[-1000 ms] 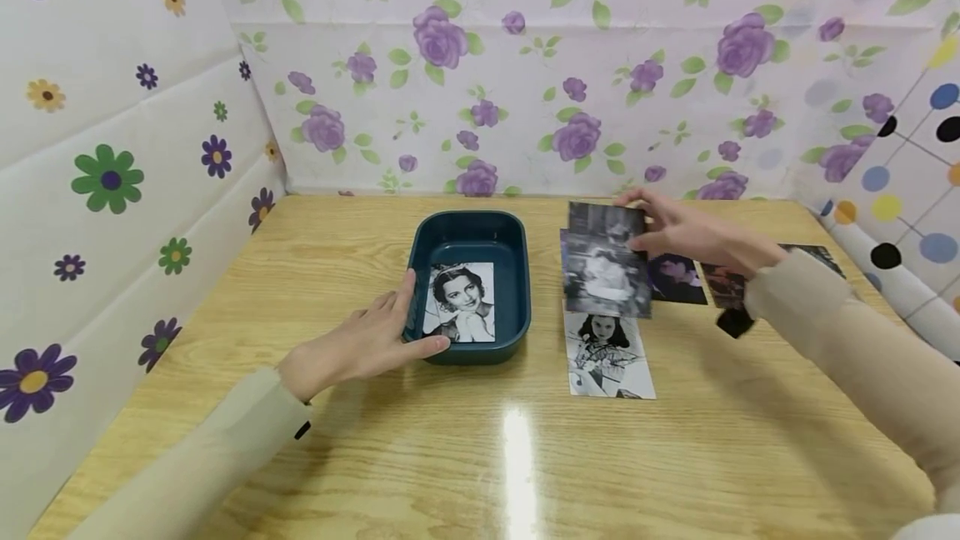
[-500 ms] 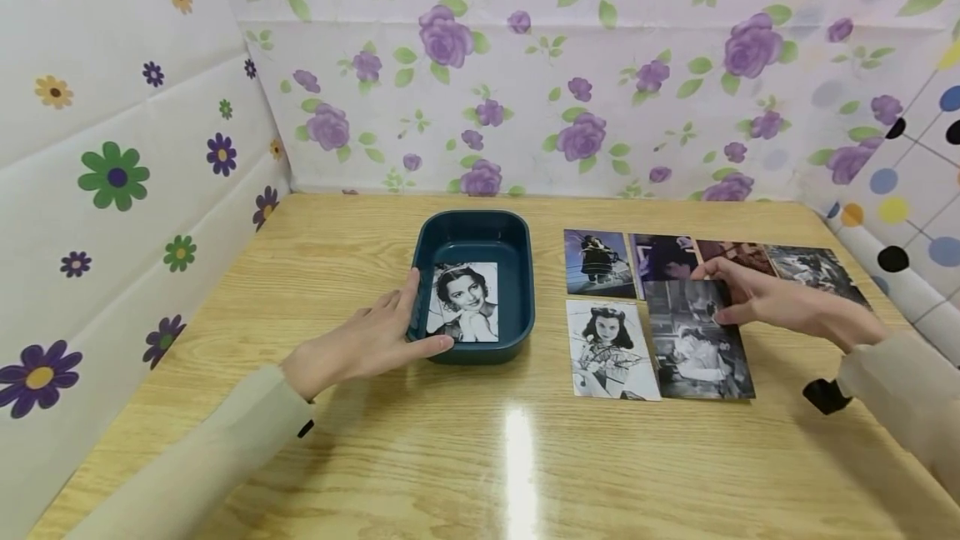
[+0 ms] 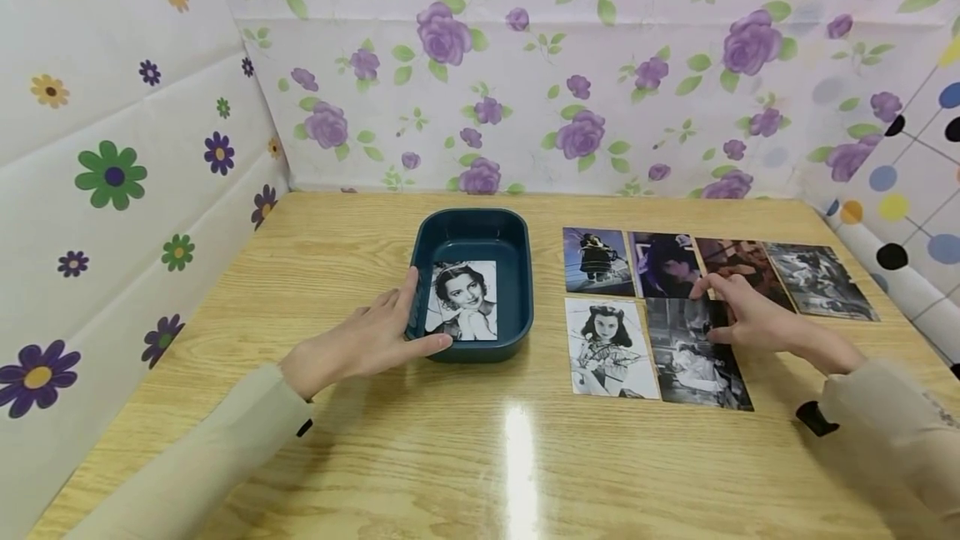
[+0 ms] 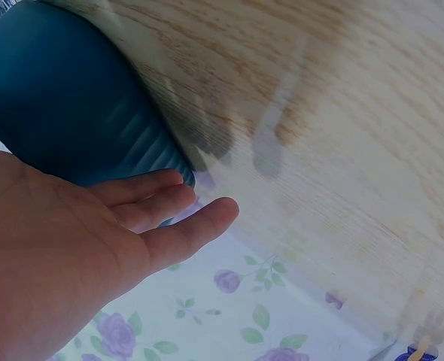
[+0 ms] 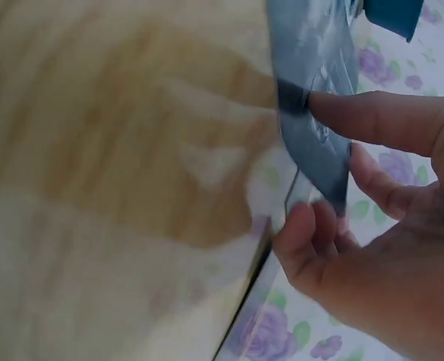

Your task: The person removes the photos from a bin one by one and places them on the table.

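The left hand (image 3: 362, 335) lies with straight fingers along the left side of a dark teal tray (image 3: 517, 307), its thumb at the near rim. Inside the tray is a black-and-white portrait photo (image 3: 474, 298). On the right, the right hand (image 3: 757, 319) holds a black-and-white photo (image 3: 693, 373) by its upper right corner, with the photo low at the table. The right wrist view shows the thumb on the face of this photo (image 5: 316, 128) and fingers at its edge. In the left wrist view, the left hand's fingers (image 4: 199, 229) lie beside the ribbed tray wall (image 4: 79, 113).
Left of the held photo lies a signed black-and-white portrait photo (image 3: 611, 352). Behind them a row holds a bluish photo (image 3: 596, 265), a purple photo (image 3: 660, 261), a reddish photo (image 3: 738, 261) and a grey photo (image 3: 821, 282). Floral cloth (image 3: 525, 107) bounds the wooden table (image 3: 420, 448).
The right hand has carried the black-and-white photo from above the bluish photo rightward and toward the viewer, then lowered it beside the signed portrait. The left hand has stayed at the tray.
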A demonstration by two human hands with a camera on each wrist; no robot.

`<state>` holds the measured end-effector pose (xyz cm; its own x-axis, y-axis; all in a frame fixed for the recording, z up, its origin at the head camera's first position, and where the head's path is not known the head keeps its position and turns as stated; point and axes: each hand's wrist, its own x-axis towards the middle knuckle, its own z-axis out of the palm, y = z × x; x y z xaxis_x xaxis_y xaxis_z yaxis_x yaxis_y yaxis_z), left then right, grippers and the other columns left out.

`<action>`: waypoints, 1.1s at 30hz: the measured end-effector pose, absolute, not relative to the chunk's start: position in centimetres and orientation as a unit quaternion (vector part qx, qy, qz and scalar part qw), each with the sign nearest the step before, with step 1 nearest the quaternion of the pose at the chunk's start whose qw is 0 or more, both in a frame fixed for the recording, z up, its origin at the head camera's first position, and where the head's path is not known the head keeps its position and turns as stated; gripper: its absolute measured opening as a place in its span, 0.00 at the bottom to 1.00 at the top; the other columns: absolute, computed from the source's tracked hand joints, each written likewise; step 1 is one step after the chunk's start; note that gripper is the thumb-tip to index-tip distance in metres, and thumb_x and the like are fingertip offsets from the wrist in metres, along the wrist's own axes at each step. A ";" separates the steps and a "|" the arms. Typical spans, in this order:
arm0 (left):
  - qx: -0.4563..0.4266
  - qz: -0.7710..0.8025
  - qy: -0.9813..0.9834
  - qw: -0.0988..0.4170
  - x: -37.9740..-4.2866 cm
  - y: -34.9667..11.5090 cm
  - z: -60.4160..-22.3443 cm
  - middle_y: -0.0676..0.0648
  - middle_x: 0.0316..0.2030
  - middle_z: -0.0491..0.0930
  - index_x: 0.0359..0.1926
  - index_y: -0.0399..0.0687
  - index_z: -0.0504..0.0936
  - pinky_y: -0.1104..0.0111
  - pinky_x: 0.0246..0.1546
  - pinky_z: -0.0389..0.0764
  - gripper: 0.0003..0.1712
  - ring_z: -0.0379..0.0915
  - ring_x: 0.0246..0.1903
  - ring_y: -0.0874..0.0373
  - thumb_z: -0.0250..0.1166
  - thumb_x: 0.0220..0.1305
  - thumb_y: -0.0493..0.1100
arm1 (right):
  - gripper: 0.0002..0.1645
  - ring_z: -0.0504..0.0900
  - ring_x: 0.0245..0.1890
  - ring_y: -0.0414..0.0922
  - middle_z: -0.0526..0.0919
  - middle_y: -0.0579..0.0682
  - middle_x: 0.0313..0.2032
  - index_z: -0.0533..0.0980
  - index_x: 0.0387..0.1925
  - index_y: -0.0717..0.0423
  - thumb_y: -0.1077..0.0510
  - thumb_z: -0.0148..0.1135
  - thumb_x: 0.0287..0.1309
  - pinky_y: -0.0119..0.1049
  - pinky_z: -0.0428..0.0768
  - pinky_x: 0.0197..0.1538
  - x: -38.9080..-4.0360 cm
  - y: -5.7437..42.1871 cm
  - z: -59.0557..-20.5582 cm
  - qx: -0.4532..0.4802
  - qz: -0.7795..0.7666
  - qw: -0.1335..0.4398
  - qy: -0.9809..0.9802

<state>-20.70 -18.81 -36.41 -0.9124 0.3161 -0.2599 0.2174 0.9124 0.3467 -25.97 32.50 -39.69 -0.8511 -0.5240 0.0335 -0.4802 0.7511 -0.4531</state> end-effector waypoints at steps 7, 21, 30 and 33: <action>0.136 0.156 0.966 0.155 -20.6 -19.1 -36.1 0.43 0.77 0.37 0.75 0.53 0.21 0.35 0.68 0.48 0.68 0.38 0.76 0.40 0.44 0.53 0.85 | 0.28 0.58 0.37 0.50 0.65 0.56 0.35 0.69 0.46 0.59 0.68 0.73 0.44 0.43 0.56 0.40 -26.2 31.6 -40.0 -0.267 -0.227 -0.004 0.936; 0.123 0.152 0.968 0.160 -20.4 -19.6 -36.0 0.42 0.77 0.39 0.75 0.54 0.21 0.35 0.68 0.48 0.68 0.40 0.76 0.40 0.44 0.52 0.85 | 0.28 0.80 0.43 0.46 0.79 0.55 0.45 0.68 0.63 0.50 0.52 0.63 0.63 0.33 0.80 0.48 -33.7 17.2 -33.1 -0.314 -0.422 0.092 0.846; 0.129 0.156 0.966 0.160 -20.5 -19.2 -36.2 0.41 0.76 0.44 0.75 0.54 0.21 0.37 0.68 0.50 0.68 0.44 0.75 0.41 0.43 0.52 0.86 | 0.37 0.75 0.37 0.48 0.76 0.61 0.46 0.68 0.63 0.55 0.54 0.72 0.53 0.39 0.75 0.45 -37.6 6.6 -32.5 -0.456 -0.251 0.169 0.837; 0.132 0.157 0.965 0.161 -20.5 -19.1 -36.1 0.39 0.75 0.47 0.75 0.54 0.21 0.38 0.68 0.52 0.68 0.46 0.74 0.40 0.43 0.52 0.86 | 0.40 0.75 0.36 0.50 0.75 0.60 0.46 0.68 0.64 0.55 0.54 0.74 0.50 0.39 0.75 0.43 -38.4 4.6 -33.0 -0.472 -0.166 0.199 0.842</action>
<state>-20.49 -19.05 -36.11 -0.9134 0.3054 -0.2692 0.2042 0.9157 0.3462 -38.38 4.59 -32.98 -0.4744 -0.8619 -0.1790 -0.7293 0.4987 -0.4683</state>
